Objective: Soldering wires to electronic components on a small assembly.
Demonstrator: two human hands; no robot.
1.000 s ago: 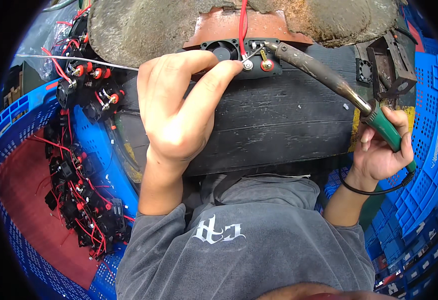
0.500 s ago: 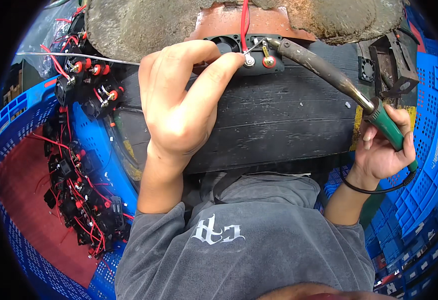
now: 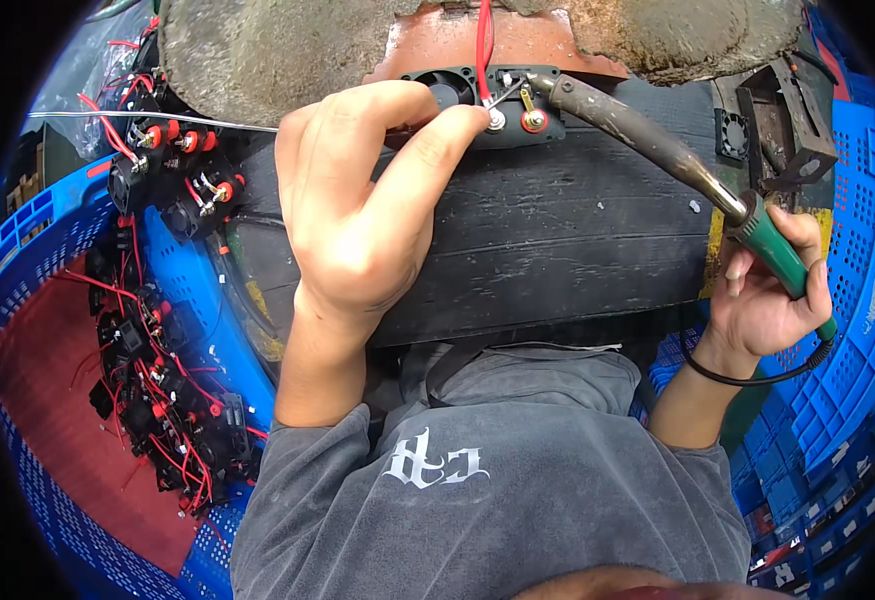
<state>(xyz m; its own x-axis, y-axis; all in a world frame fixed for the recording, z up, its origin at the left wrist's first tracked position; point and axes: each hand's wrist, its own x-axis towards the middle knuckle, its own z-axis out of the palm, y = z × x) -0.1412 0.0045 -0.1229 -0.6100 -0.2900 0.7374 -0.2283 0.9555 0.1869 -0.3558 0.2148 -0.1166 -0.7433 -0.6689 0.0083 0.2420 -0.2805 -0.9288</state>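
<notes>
My left hand (image 3: 363, 200) is closed, thumb and forefinger pinching a thin silvery solder wire (image 3: 158, 120) whose tail runs off to the left. The wire's front end reaches a metal tab on a black plastic panel (image 3: 528, 142) with a small fan (image 3: 449, 92) and two terminal posts, one with a red ring (image 3: 535, 121). Red wires (image 3: 485, 50) come up from the panel. My right hand (image 3: 763, 300) grips the green handle of a soldering iron (image 3: 648, 130). Its tip touches or nearly touches the same tab; the exact contact is too small to tell.
The panel lies at the far edge of a dark wooden board (image 3: 558, 240), against a reddish block (image 3: 538, 40) between rough stone-like slabs (image 3: 258, 60). At left, a blue crate (image 3: 58, 215) holds several fan panels with red wires. A metal bracket (image 3: 793, 130) and blue crates (image 3: 863, 300) stand right.
The panel and the iron's tip have shifted very slightly left in the picture. The solder wire's tail sits a little lower. Both hands keep their grips.
</notes>
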